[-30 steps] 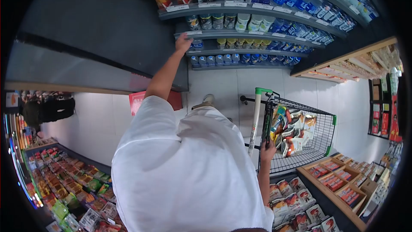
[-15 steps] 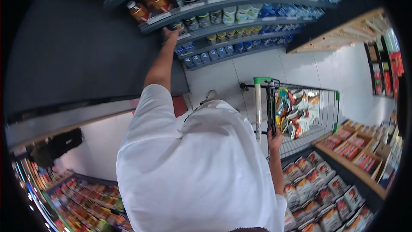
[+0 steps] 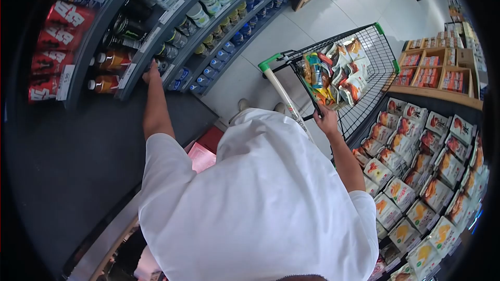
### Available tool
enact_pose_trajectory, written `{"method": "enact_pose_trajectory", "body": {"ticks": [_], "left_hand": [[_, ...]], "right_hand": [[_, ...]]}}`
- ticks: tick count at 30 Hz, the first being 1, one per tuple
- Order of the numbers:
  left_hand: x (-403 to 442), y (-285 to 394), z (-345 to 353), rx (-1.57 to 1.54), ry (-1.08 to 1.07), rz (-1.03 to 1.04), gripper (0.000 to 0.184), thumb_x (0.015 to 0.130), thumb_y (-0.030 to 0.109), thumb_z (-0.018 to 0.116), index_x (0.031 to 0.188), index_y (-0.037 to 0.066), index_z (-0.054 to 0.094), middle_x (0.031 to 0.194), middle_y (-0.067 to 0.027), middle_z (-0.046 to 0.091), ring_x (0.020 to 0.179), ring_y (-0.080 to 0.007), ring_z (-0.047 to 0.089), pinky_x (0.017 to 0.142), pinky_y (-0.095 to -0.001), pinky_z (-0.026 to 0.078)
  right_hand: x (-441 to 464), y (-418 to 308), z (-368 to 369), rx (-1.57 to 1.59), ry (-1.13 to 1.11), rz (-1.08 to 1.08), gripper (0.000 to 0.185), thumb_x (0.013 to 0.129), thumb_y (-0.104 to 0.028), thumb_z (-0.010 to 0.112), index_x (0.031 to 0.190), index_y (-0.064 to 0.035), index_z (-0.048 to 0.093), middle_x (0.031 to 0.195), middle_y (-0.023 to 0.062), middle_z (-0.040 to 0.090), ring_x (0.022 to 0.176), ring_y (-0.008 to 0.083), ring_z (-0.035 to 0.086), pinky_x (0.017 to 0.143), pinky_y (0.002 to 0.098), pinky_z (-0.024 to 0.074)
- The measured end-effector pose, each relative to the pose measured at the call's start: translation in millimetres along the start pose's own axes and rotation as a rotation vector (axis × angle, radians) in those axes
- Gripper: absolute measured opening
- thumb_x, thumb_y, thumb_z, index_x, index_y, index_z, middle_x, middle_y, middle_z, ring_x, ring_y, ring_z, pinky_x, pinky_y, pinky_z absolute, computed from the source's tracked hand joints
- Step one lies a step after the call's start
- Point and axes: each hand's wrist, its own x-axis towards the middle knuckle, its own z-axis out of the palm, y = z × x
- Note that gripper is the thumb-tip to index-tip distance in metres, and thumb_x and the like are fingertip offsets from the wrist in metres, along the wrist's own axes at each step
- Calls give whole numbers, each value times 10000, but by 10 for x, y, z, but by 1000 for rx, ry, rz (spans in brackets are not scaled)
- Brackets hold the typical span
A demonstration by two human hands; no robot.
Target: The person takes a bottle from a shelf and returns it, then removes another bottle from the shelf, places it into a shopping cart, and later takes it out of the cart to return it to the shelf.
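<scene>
My left hand (image 3: 151,72) reaches out to the end of a middle shelf on the left. Its fingers are closed at a small dark container (image 3: 162,66) in the front row, partly hidden by the hand. Similar dark-lidded tubs (image 3: 168,51) stand farther along that shelf. My right hand (image 3: 326,120) is wrapped round the near rim of a shopping cart (image 3: 378,60), beside its pale handle (image 3: 284,92). Inside the cart lies a heap of snack packets (image 3: 346,75), with a blue-and-yellow pack (image 3: 315,68) near the handle.
Amber drink bottles (image 3: 104,84) and red can packs (image 3: 58,52) fill the shelves at left. Rows of white food packets (image 3: 401,192) line the right side, below a wooden divided crate (image 3: 435,70). Pale floor tiles (image 3: 245,80) run between shelf and cart.
The view has turned, so the shelves now slant down the left side and the red packs show. My left hand stays at the shelf, and my right hand stays on the cart.
</scene>
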Motion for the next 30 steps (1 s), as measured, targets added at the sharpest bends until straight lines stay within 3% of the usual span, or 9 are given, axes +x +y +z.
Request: {"method": "enact_pose_trajectory", "body": {"ticks": [8,10,11,15,22,23,24,26,30], "left_hand": [[242,-418,-237,114,-135,433,848,710,371,938,1306,-102,565,1247,-215,679,1139,-322,675,957,-384,555],[-66,-465,-318,312,-76,587,728,850,232,830,1404,-88,483,1404,-221,586,1255,-328,607,1073,-379,486],[-177,-592,-272,-284,-192,403,647,886,167,780,1426,-39,489,1372,-211,607,1215,-303,629,1050,-375,497],[-1054,-1056,-394,109,-196,740,293,947,51,653,1237,11,648,1141,-137,705,1052,-244,683,925,-353,540],[-3203,-1602,-1003,745,-1152,838,275,910,234,685,1124,61,701,1052,-170,693,975,-320,668,843,-408,526],[-3388,-1618,-1131,809,-1219,570,304,942,281,660,1132,48,703,1041,-147,694,966,-284,662,863,-411,523],[-3258,-2042,-1284,416,-1206,-364,338,988,332,619,1131,40,710,1038,-104,702,977,-234,649,867,-408,521],[-3092,-2387,-1575,573,-1136,305,282,1001,270,638,1152,43,711,1089,-69,709,994,-195,642,877,-364,518],[-2897,-2666,-2539,574,-914,110,245,955,210,649,1130,51,714,909,-77,729,833,-188,702,663,-331,557]], "right_hand": [[-21,59,11,4,-237,94,907,682,-214,802,1498,-84,428,1268,213,638,1149,402,627,972,487,520],[-93,386,14,-27,-336,-69,1099,656,-325,842,1592,-116,304,1534,282,370,1466,444,311,1224,473,285],[-78,440,-116,-1,-517,-127,1151,650,-301,855,1611,-122,248,1543,276,351,1482,464,270,1232,504,260],[74,723,-461,598,-932,206,992,821,-226,766,1629,-123,201,1611,154,322,1446,306,406,1138,441,395],[954,2053,483,643,-343,711,539,905,-228,618,1422,-89,555,1255,103,677,1225,245,635,993,360,501],[1051,2321,753,515,-261,693,486,904,-223,619,1369,-86,612,1197,97,707,1203,244,650,981,353,506],[1026,2466,920,411,-115,522,452,897,-232,629,1319,-71,638,1203,116,706,1188,247,657,978,355,508],[1453,2955,1638,527,-134,561,525,870,-296,691,1333,-57,627,1269,187,684,1206,310,645,1018,400,495],[1611,2316,1497,318,-181,610,647,855,-309,720,1366,49,549,1326,265,630,1232,382,615,1044,423,480]]}}
